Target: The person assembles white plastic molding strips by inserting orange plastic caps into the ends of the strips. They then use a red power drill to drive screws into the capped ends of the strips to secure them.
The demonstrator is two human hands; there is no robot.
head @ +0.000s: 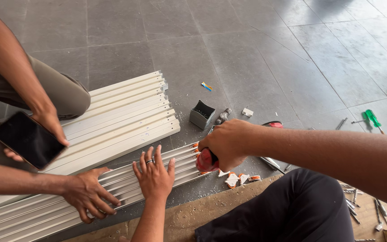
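Note:
My left hand (154,175), a ring on one finger, lies flat with fingers spread on a bundle of grey ribbed metal profiles (45,210) on the floor. At the bundle's right end, my right hand (225,142) is closed around a red-handled tool (206,161); the tool's tip is hidden under the hand. A co-worker crouches on the left. One of their hands (88,195) presses on the same profiles beside mine. Their other hand (48,123) holds a black phone (27,140).
A stack of cream-white profiles (126,118) lies behind the grey ones. Beyond my right hand stand a small grey square box (202,114) and small fittings (238,179). A green screwdriver (373,119) and loose screws (359,206) lie right. Brown cardboard (202,210) is under my knee.

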